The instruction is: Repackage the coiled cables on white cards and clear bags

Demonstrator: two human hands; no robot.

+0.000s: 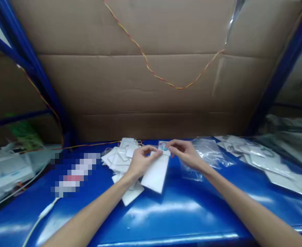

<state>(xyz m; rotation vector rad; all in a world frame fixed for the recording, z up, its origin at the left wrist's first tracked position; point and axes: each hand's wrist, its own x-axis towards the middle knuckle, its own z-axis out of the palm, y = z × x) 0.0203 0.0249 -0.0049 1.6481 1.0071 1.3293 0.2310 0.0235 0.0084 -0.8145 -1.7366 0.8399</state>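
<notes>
A flat white rectangular packet is held tilted above the blue table. Its top end looks clear or pale, with a small blue and red print. My left hand pinches the packet near its upper left side, thumb on top. My right hand has its thumb and fingers closed at the top right corner, beside the print. Just left of my left hand lies a loose pile of white cards or packets. Clear plastic bags lie beyond my right hand.
Flat white packets in clear plastic are stacked at the right. A power strip, blurred out, lies left on the blue table, its white cable running forward. Cardboard backs the table, with a red-yellow twisted wire hanging across. Blue posts frame it.
</notes>
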